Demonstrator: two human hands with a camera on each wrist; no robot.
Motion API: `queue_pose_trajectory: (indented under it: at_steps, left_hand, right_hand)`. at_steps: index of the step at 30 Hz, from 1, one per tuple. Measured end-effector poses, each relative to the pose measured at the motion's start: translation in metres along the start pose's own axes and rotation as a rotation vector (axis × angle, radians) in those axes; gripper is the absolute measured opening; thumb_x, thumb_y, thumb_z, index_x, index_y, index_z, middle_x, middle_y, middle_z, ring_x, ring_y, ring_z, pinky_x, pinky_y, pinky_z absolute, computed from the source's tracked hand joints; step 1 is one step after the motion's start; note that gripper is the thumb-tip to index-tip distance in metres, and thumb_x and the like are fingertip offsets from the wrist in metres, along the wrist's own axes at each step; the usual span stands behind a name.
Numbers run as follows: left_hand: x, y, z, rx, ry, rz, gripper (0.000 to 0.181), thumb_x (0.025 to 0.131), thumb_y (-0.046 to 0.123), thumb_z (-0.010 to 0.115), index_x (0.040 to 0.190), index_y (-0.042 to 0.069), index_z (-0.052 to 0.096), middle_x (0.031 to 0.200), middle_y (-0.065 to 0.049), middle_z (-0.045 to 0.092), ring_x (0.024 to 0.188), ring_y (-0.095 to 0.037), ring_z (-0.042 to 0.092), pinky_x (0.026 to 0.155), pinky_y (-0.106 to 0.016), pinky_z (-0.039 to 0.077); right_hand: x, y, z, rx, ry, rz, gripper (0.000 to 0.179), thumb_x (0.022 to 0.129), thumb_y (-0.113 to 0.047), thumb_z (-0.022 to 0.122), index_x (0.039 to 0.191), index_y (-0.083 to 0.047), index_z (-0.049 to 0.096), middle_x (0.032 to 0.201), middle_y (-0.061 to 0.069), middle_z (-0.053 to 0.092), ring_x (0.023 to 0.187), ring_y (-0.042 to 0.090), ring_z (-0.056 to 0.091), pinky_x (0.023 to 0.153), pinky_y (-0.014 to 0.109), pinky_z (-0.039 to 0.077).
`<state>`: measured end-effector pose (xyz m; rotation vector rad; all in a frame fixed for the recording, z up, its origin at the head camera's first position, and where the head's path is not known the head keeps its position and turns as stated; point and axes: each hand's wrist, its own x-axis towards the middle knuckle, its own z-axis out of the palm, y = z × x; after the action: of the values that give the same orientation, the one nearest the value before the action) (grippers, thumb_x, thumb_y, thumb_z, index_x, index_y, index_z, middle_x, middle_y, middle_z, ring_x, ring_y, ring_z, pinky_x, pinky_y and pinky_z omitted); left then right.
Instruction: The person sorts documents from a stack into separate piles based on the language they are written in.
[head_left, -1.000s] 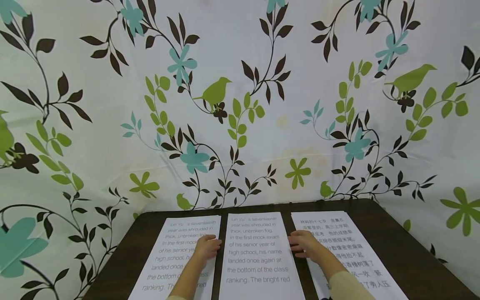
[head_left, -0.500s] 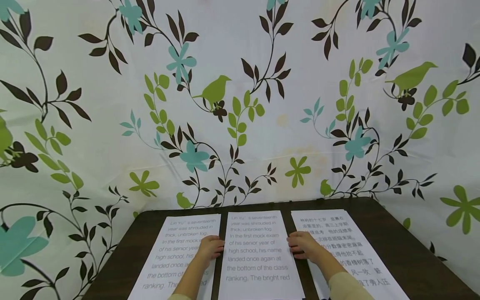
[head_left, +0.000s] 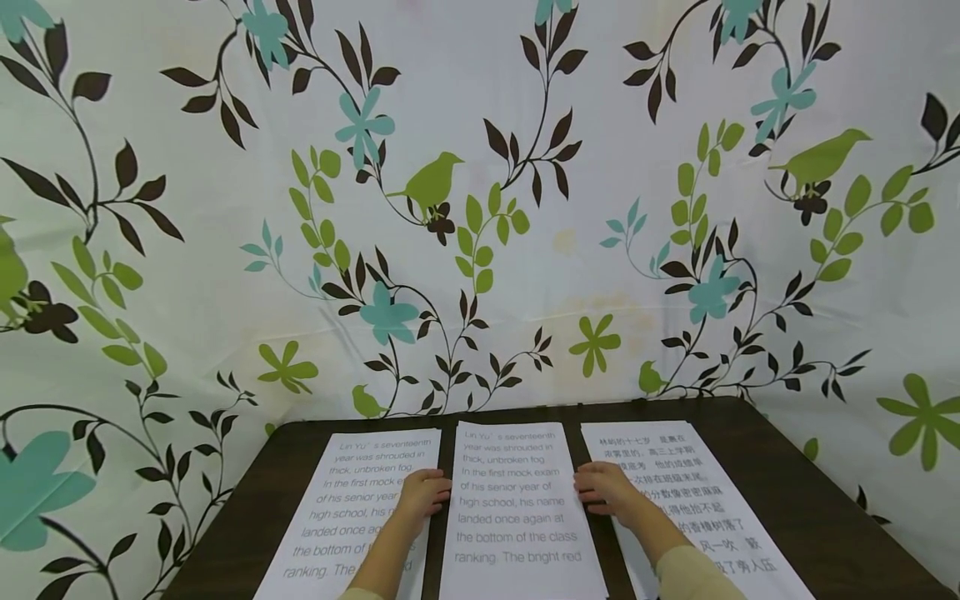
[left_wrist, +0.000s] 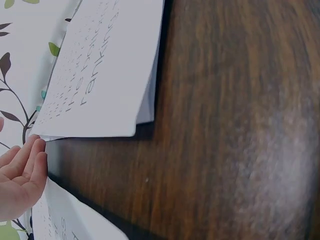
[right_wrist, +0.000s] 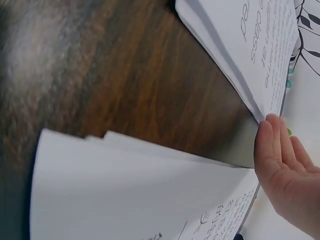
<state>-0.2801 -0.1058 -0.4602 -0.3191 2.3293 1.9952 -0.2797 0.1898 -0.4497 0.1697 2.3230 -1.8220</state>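
Observation:
Three stacks of printed paper lie side by side on a dark wooden table. The middle stack (head_left: 517,533), in English, sits between both hands. My left hand (head_left: 425,493) is at its left edge, over the right side of the left English stack (head_left: 322,525). In the left wrist view, its fairly straight fingertips (left_wrist: 36,141) meet a corner of the paper. On the other side, my right hand (head_left: 606,488) has its fingertips at the middle stack's right edge, with the forearm across the Chinese-text stack (head_left: 720,533). Fingers of the right hand (right_wrist: 285,167) look extended in its wrist view.
Dark wood table (head_left: 840,533) shows in narrow strips between the stacks and more widely at both sides. A white cloth (head_left: 480,350) printed with leaves, flowers and birds hangs behind the table's far edge. Sheets in the middle stack (left_wrist: 145,107) splay slightly at the near end.
My left hand has shifted a little to the right, up to the middle stack's left edge. The right hand has barely moved, and the outer stacks lie as before.

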Motion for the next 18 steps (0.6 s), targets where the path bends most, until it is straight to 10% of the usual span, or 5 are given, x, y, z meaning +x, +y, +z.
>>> queue_pose_trajectory:
  at_steps: [18]
  left_hand:
    - [0.0003, -0.0055, 0.0063, -0.020, 0.011, -0.014, 0.039, 0.078, 0.004, 0.055, 0.110, -0.014, 0.045, 0.090, -0.016, 0.057, 0.082, -0.027, 0.057, 0.070, -0.037, 0.047]
  right_hand:
    - [0.0020, 0.0054, -0.0025, 0.012, 0.079, 0.037, 0.039, 0.081, -0.012, 0.054, 0.109, 0.012, 0.043, 0.092, 0.020, 0.058, 0.079, 0.027, 0.057, 0.065, 0.039, 0.047]
